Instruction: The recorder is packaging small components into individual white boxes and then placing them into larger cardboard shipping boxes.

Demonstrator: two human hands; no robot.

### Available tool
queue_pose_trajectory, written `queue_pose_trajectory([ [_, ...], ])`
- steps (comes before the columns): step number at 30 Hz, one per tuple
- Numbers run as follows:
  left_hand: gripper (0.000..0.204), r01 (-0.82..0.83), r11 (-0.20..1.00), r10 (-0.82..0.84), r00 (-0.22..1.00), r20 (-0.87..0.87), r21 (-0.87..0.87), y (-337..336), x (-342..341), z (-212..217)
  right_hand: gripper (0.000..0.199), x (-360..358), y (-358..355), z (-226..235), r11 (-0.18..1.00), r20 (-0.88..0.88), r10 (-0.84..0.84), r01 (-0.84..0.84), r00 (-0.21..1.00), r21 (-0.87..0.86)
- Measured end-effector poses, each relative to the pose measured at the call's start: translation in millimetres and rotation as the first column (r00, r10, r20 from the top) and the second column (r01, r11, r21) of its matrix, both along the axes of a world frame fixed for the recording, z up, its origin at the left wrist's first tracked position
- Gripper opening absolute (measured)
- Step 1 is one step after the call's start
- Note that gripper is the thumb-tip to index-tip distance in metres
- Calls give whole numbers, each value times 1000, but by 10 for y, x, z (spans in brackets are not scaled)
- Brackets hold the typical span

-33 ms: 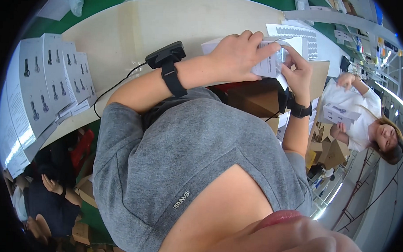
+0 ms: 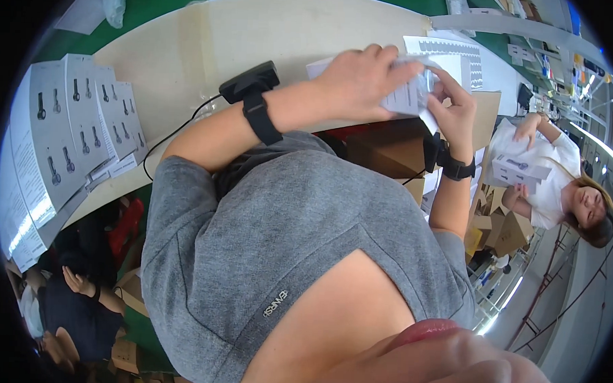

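As left hand (image 2: 361, 82) grips box (image 2: 401, 100), right hand (image 2: 457, 112) curls.

Small white carton (image 2: 404, 100), box-shaped, dark fine print on the face turned toward the wearer, held tilted between the left hand (image 2: 364, 82) and the right hand (image 2: 452, 110), at the near edge of the worktop (image 2: 271, 38). Left hand lies across its top and left part, hiding much of it; right fingers are at its right end, where a glossy, translucent patch shows. Print blurred; contact with the worktop cannot be determined.
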State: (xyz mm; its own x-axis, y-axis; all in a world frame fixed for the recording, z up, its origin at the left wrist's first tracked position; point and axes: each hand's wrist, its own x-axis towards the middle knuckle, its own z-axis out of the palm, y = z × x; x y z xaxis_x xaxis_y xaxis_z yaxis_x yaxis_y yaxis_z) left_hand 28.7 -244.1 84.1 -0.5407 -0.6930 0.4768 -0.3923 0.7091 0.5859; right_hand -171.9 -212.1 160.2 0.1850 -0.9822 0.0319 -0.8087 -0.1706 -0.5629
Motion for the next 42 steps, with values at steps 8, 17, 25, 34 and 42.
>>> queue_pose_trajectory([
  [8, 90, -655, 745, 667, 723, -179, 128, -1470, 679, -57, 20, -1014, 800, 649, 476, 455, -488, 664, 745, -577],
  [17, 106, -791, 577, 784, 606, -131, -203, -2625, 1462, -1272, 40, -1769, 2182, -333, 743, -441, -629, 662, 640, -98],
  [25, 85, -787, 538, 759, 608, -233, -302, -1986, 926, -912, 65, -2065, 1967, -877, 782, -486, -567, 619, 665, -67],
  [34, 57, -507, 862, 487, 824, -290, 6, -1025, 839, -738, 75, -1963, 1802, -447, 710, -514, -422, 625, 747, 325],
  [42, 51, -376, 925, 361, 822, -440, 56, -951, 557, -96, 58, -2024, 1568, -450, 818, -519, -391, 545, 760, 183],
])
